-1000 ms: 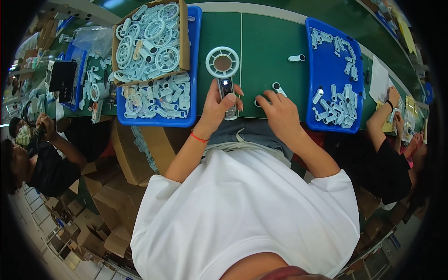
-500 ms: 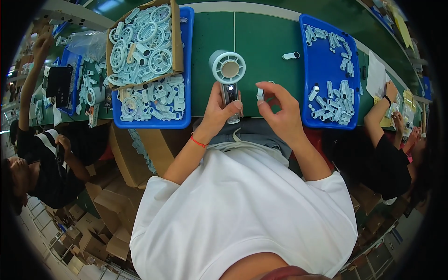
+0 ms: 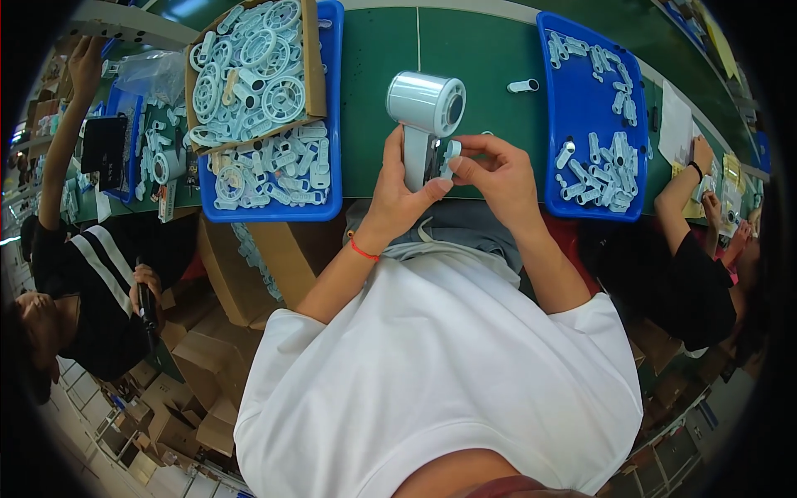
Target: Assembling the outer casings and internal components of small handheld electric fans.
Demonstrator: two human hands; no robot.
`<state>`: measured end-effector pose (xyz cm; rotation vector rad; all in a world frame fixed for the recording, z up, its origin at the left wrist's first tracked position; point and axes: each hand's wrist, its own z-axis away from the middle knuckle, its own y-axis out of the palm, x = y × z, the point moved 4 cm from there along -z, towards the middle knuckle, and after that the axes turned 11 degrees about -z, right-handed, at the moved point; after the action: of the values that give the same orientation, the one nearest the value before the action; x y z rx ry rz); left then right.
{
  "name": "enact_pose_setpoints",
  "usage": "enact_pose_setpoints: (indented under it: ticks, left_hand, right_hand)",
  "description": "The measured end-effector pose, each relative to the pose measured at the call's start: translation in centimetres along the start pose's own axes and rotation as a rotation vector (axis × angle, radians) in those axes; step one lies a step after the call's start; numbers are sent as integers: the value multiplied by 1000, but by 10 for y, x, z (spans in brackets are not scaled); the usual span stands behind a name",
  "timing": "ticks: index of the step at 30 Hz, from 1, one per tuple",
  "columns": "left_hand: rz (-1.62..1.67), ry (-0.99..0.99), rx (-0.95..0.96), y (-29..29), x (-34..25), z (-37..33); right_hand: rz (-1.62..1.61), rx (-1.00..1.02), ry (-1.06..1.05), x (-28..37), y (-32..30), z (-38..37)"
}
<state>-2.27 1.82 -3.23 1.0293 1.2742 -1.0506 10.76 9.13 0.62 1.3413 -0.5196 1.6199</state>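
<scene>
Left hand (image 3: pixel 400 191)'s got its fingers wrapped round the device (image 3: pixel 422 101) right of the box (image 3: pixel 315 75), right hand (image 3: pixel 503 178)'s pinching a small part (image 3: pixel 451 156) further right, which could easily drop if that pinch slips.

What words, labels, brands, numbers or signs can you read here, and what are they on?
None can be read.
Pale grey handheld device with a barrel-shaped head, in the left hand: no readable marking; its dark glossy strip is too small to make out.
White paper sheet at the right: too blurred to tell whether it bears writing.
Blue plastic tray on the right: no lettering visible.
</scene>
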Motion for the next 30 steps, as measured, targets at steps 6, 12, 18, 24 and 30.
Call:
enact_pose_setpoints:
  ticks: [6,12,18,24,30]
  left_hand:
    - [-254,58,1,0,-14,-4]
    - [-321,-6,12,1,-13,-4]
    - [-468,141,-11,6,-24,-5]
    - [-502,104,-89,9,-29,-3]
    - [-509,75,-97,11,-28,-2]
  right_hand:
    - [-20,-52,48,0,2,4]
    - [81,-55,-35,-2,-1,5]
    - [-41,-69,-25,-2,-4,1]
    - [69,-67,-42,3,-4,0]
    - [85,-80,-6,4,-4,0]
